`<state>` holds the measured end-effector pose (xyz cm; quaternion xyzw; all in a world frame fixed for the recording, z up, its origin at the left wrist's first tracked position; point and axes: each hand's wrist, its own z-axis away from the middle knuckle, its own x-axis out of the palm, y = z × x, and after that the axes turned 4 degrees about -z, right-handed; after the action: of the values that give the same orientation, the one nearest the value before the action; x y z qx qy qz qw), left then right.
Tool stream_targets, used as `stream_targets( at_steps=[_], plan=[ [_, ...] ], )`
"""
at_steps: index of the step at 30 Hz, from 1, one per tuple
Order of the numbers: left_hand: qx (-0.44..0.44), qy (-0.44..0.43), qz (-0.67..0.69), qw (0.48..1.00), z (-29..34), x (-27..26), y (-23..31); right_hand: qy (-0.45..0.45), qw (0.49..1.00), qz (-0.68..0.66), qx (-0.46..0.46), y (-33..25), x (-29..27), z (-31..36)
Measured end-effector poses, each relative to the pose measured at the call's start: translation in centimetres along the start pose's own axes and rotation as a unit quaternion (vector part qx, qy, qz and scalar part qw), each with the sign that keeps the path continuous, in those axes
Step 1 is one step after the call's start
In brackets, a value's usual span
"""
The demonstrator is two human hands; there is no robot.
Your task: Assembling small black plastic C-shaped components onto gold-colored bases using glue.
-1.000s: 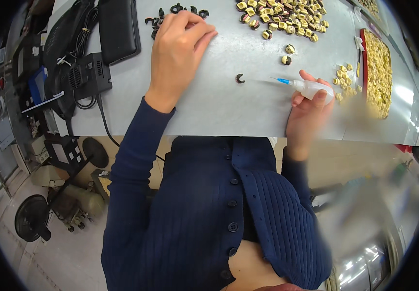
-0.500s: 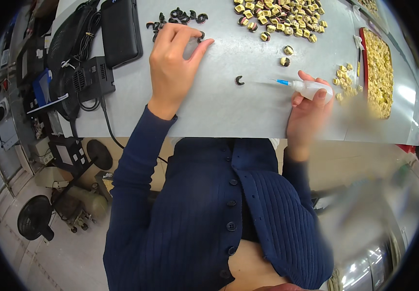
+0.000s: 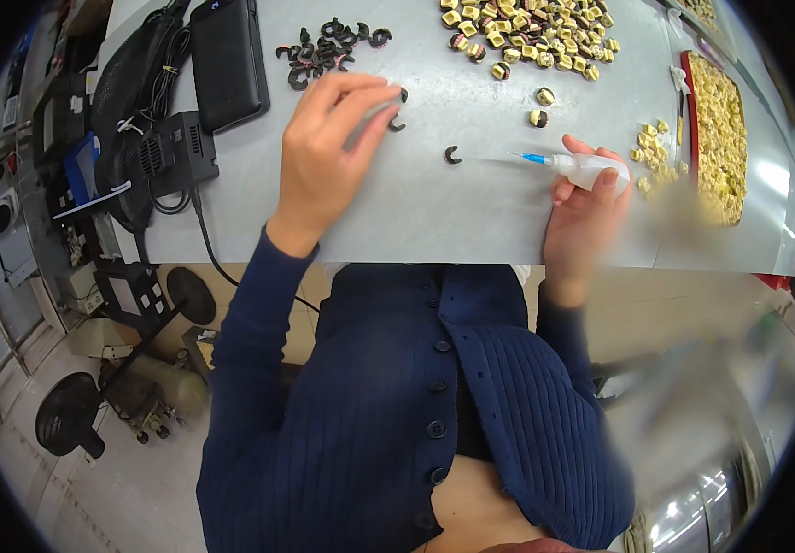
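Note:
My left hand (image 3: 328,143) is over the left part of the table, thumb and index finger drawn together at a small black C-shaped piece (image 3: 404,95). Another such piece shows just below the thumb tip, partly hidden by it. A third C-shaped piece (image 3: 453,155) lies alone between my hands. In my right hand (image 3: 586,207) is a white squeeze bottle (image 3: 593,172) with a blue needle tip (image 3: 534,158), held sideways and pointing left toward that lone piece.
A pile of black C-shaped pieces (image 3: 324,55) lies beyond my left hand. Many cream-and-dark parts (image 3: 545,32) are heaped at the back, two apart. Loose cream pieces (image 3: 653,147) and a red-rimmed tray (image 3: 740,101) are at right. A black phone (image 3: 229,64) and black adapter (image 3: 179,152) lie left.
My left hand has moved away from the black pile, nearer and slightly right, with a C-shaped piece at its fingertips. My right hand and the bottle have stayed nearly still.

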<state>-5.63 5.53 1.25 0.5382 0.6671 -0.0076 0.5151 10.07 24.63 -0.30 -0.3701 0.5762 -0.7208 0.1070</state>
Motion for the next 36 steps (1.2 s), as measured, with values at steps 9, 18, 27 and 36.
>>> stream_targets(
  at_steps=[9, 18, 27, 36],
  plan=[
    [0.016, -0.116, -0.055, 0.992, -1.2, -0.1, -0.9, -0.005, 0.999, 0.033, 0.007, 0.1, -0.6, 0.1],
    [-0.112, -0.023, 0.027, 0.993, 0.1, 0.7, 1.6, 0.0, 1.0, 0.021, 0.015, 0.1, -0.6, 0.1],
    [-0.027, -0.095, 0.011, 0.995, 3.3, -0.1, 1.4, 0.01, 1.0, -0.003, 0.009, 0.1, -0.4, 0.1],
    [0.023, -0.035, -0.016, 0.999, -0.3, -0.3, -1.0, 0.006, 1.0, -0.012, 0.001, 0.1, -0.2, -0.1]
  ],
)
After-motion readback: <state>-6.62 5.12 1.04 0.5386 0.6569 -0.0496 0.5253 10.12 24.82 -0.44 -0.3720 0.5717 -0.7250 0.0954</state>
